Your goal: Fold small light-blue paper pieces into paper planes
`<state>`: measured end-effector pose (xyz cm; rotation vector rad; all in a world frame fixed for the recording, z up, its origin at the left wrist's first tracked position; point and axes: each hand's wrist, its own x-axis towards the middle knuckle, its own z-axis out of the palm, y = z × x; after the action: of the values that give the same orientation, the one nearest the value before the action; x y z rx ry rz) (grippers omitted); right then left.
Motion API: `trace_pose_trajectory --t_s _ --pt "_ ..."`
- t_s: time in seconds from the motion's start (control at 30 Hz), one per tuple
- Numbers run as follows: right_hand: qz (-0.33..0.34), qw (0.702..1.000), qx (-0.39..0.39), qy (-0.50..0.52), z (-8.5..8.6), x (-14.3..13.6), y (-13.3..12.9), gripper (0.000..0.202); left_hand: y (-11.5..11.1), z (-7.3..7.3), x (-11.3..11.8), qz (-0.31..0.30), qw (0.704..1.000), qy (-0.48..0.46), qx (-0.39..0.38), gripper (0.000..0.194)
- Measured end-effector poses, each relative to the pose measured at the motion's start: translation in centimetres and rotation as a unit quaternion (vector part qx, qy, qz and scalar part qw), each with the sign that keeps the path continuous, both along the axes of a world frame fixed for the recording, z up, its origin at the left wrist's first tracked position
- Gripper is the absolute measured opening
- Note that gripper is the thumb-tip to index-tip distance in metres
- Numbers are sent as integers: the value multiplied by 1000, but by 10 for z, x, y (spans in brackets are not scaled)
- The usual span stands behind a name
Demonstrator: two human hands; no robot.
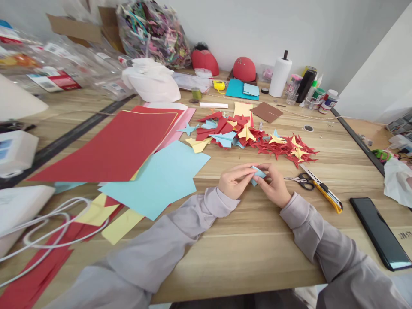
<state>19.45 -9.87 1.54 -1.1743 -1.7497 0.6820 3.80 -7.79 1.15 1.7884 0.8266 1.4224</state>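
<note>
Two hands (pixel 234 181) (pixel 274 185), half-hidden blue paper (pixel 258 172), perhaps folded

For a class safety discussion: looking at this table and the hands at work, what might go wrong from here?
1. The right hand is near the scissors and yellow cutter; a careless sideways reach might cause a cut.
2. The blue paper is small, and the left hand pinches it too, so a fold might land crooked.
3. The paper pile lies just beyond both hands; a nudge could scatter pieces.
</note>
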Motion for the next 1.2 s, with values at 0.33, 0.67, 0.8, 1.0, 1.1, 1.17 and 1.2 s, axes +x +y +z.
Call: trace_pose_trajectory --t_s 0.33,0.67,0.8,1.0,1.1,1.17,1.2 --pt "-10 998 52 -14 0 -1 1 16 3 -3 1 0 998 -21 -58 27" --pt "-4 996 87 -20 -2 1 4 11 1 5 2 2 1000 -15 -16 12" --pt "4 995 95 -14 -3 2 5 5 1 5 2 0 1000 -1 -14 11" --pt "4 995 94 -15 -1 1 5 5 0 5 1 -2 1000 4 -13 11" --pt "5 996 85 -12 0 1 4 6 1 3 1 -12 999 -7 -30 13" --pt "7 996 83 -12 0 0 4 7 2 3 0 -13 998 -24 -54 13" --pt "8 996 83 -12 0 0 3 7 3 3 0 -12 997 -33 -70 13"
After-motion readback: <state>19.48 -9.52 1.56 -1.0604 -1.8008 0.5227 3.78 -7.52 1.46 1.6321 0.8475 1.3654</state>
